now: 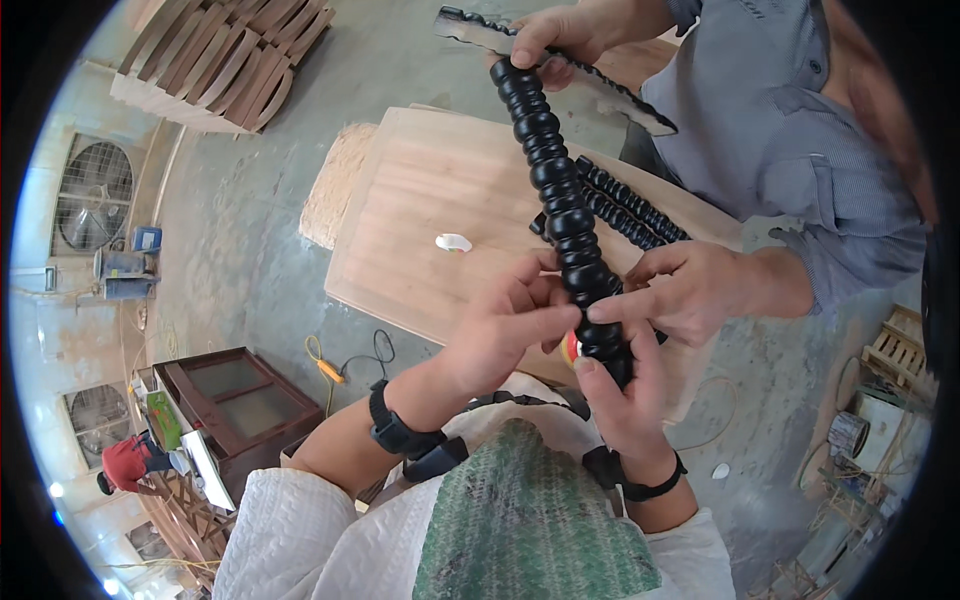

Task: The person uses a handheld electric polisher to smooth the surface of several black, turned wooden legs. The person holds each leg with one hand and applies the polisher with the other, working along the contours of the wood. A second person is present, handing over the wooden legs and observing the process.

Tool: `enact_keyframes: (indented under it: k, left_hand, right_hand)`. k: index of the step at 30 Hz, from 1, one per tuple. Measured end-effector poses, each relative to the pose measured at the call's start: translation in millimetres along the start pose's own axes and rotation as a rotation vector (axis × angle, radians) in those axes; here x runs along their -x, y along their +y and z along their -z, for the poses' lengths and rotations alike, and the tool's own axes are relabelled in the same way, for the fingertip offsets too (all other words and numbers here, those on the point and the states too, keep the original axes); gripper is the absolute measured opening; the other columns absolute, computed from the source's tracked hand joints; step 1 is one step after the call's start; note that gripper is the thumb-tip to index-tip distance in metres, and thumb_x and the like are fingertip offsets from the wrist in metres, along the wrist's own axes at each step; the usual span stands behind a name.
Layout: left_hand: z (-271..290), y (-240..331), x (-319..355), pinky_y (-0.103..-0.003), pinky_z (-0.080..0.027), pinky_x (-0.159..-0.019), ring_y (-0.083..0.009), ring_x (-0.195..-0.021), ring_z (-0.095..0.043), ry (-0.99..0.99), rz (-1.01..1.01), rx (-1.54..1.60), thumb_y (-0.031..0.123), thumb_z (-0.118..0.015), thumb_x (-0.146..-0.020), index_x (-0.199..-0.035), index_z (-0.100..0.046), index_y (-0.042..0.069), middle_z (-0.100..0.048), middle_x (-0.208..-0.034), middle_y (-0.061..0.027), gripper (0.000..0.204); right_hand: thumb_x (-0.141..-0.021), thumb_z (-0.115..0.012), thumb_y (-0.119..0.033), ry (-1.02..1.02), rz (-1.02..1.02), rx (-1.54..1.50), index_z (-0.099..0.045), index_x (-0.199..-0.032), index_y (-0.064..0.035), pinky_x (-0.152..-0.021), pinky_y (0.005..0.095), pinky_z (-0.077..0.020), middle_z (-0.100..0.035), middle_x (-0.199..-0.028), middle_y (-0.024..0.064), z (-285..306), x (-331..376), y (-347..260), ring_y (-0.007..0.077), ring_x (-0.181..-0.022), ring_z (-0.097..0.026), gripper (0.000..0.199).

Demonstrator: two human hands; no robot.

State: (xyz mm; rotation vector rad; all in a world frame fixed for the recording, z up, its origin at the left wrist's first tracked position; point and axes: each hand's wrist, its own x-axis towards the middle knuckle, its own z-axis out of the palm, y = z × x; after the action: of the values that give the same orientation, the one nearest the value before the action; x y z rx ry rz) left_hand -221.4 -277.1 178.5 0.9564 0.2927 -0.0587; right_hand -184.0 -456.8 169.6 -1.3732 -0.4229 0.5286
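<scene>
Both hands, left [500, 325] and right [620, 385], close around the lower end of a glossy black beaded wooden spindle [555, 190], held above the pale plywood worktop [420, 200], near its right edge.

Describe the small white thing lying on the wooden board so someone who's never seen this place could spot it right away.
Find the big pale wooden board lying flat in the middle of the workshop floor. Near its centre, left of the black beaded wooden pieces, lies a small white roll, apparently tape. It is the only white item on the board and sits alone, touching nothing else.
</scene>
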Motion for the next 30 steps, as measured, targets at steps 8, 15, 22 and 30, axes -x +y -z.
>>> enact_keyframes:
  k: [8,15,22,30]
  left_hand:
    - [0.3,0.0,8.2,-0.023,-0.042,-0.065,-0.0076,-0.078,-0.058,-0.004,0.046,0.114,-0.002,-0.074,-0.087,-0.127,-0.052,0.004,-0.06,-0.082,0.0024,0.046]
    - [-1.1,0.5,10.6,-0.023,-0.037,-0.058,-0.0077,-0.074,-0.053,-0.015,0.021,0.115,-0.002,-0.072,-0.089,-0.126,-0.049,0.009,-0.059,-0.088,0.0001,0.045]
    - [5.9,1.9,16.6,-0.022,-0.041,-0.055,-0.0087,-0.067,-0.055,-0.002,0.054,0.237,-0.002,-0.071,-0.088,-0.127,-0.049,0.009,-0.061,-0.087,-0.0013,0.045]
    - [14.6,-2.8,23.1,-0.021,-0.045,-0.055,-0.0066,-0.073,-0.059,-0.103,-0.019,0.215,0.002,-0.073,-0.091,-0.123,-0.048,0.008,-0.06,-0.079,0.0018,0.041]
  right_hand:
    - [-0.088,-0.069,-0.007,-0.027,-0.018,0.15,-0.053,-0.109,-0.0025,-0.075,0.0263,-0.0403,-0.052,-0.097,0.0034,-2.0,4.1,-9.5,0.0106,-0.085,-0.046,0.027]
    - [-0.087,-0.07,-0.009,-0.031,0.106,0.328,-0.052,-0.11,-0.0008,-0.076,0.0312,-0.0427,-0.054,-0.098,0.0067,-5.9,4.7,-10.7,0.0156,-0.085,-0.049,0.03]
    - [-0.086,-0.07,-0.006,-0.045,0.09,0.331,-0.051,-0.11,-0.0002,-0.076,0.0296,-0.043,-0.054,-0.098,0.0062,-11.7,6.7,-18.1,0.0148,-0.084,-0.049,0.031]
    - [-0.089,-0.066,-0.002,-0.077,-0.083,0.083,-0.05,-0.111,-0.0012,-0.077,0.0251,-0.0418,-0.053,-0.102,0.0049,-12.1,13.1,-22.7,0.0093,-0.086,-0.046,0.027]
